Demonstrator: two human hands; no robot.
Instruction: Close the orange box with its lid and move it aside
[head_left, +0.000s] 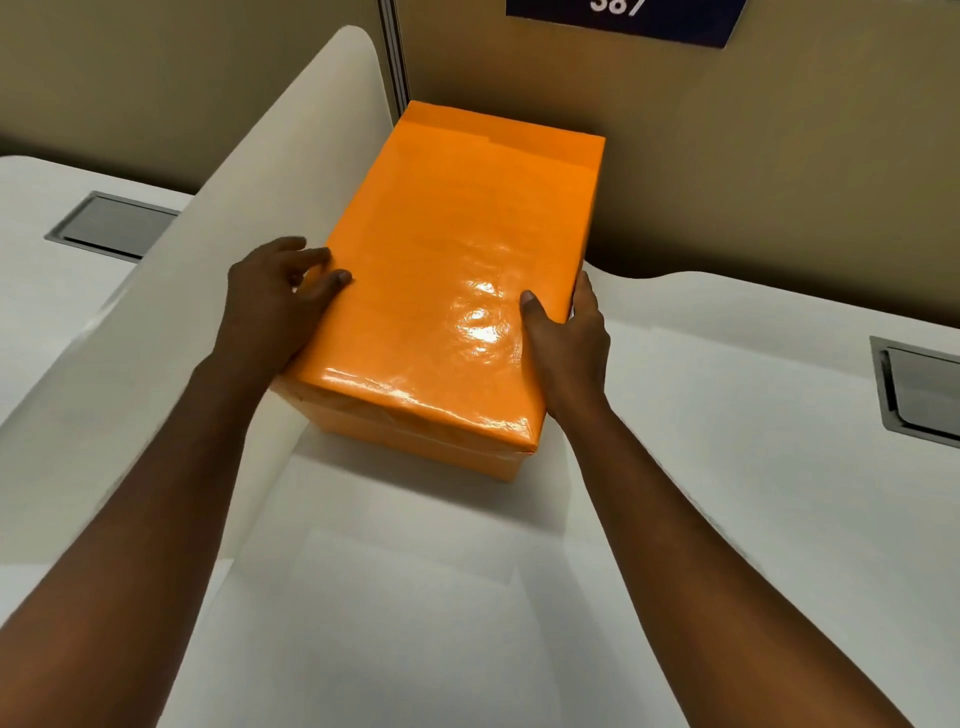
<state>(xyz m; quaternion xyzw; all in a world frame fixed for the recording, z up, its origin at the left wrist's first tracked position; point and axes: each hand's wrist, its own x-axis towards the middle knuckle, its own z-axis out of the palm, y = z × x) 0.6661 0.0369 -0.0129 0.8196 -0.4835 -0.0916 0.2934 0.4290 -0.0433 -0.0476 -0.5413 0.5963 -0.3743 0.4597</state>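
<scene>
Here both hands (left hand (275, 296), right hand (566, 338)) clasp the lidded orange box (447, 291), lengthwise away.

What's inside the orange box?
You can't tell. The lid covers the orange box completely, and the left hand and right hand hold its sides. Only shiny orange wrapping shows.

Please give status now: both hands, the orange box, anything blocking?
Left hand and right hand grip the lid sides. Lid sits on orange box. White paper curls up at left; wall close behind.
</scene>
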